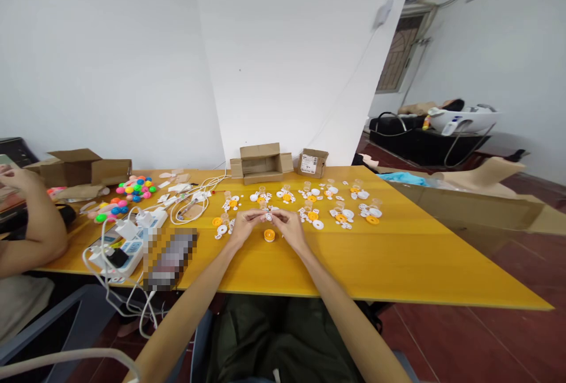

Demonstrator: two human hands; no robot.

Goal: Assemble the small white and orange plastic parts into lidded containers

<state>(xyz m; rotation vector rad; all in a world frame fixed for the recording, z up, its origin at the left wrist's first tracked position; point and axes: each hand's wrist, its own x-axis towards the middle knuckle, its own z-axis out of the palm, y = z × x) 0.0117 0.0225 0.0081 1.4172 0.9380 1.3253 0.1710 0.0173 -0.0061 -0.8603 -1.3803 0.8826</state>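
Note:
My left hand (244, 225) and my right hand (288, 227) meet over the table, fingertips pinched together on a small white plastic piece (268, 217). Its exact kind is too small to tell, and the fingers partly cover it. Just below, on the table, sits an orange round cap-like part (269, 235) with a pale lower edge. Around and beyond my hands lie several clusters of parts: white discs (318, 225), orange rings (313, 216), clear plastic cups (306, 185) and small white pieces with dark marks (346, 225).
Two cardboard boxes, an open one (262, 166) and a smaller one (313, 164), stand against the wall. Left are a power strip (144, 241) with plugged-in cables, a blurred-out phone (171, 259) and colourful balls (136, 187). Another person's arm (42, 218) rests at the far left of the yellow table (398, 265).

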